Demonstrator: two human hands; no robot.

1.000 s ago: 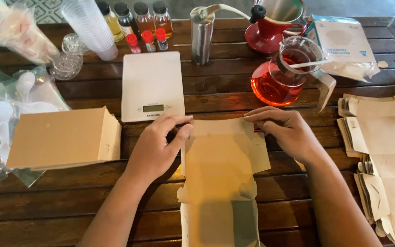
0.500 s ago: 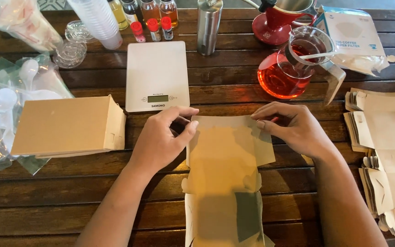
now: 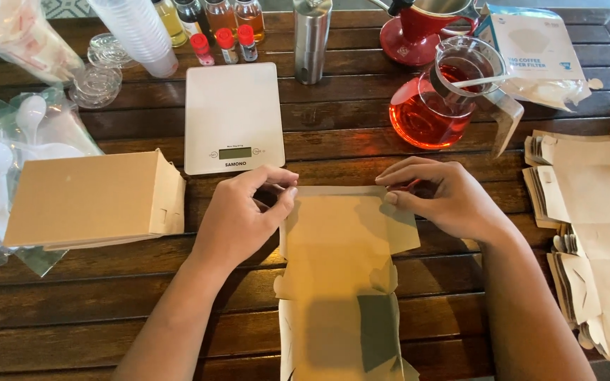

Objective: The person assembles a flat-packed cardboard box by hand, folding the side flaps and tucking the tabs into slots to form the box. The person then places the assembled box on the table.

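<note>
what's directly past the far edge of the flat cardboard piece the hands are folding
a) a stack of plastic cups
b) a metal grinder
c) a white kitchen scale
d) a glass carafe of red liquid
c: the scale lies just beyond the top edge of the cardboard, which the left hand and right hand pinch at its corners.

grey scale screen (image 3: 235, 152), filter packet (image 3: 536, 53)
</note>
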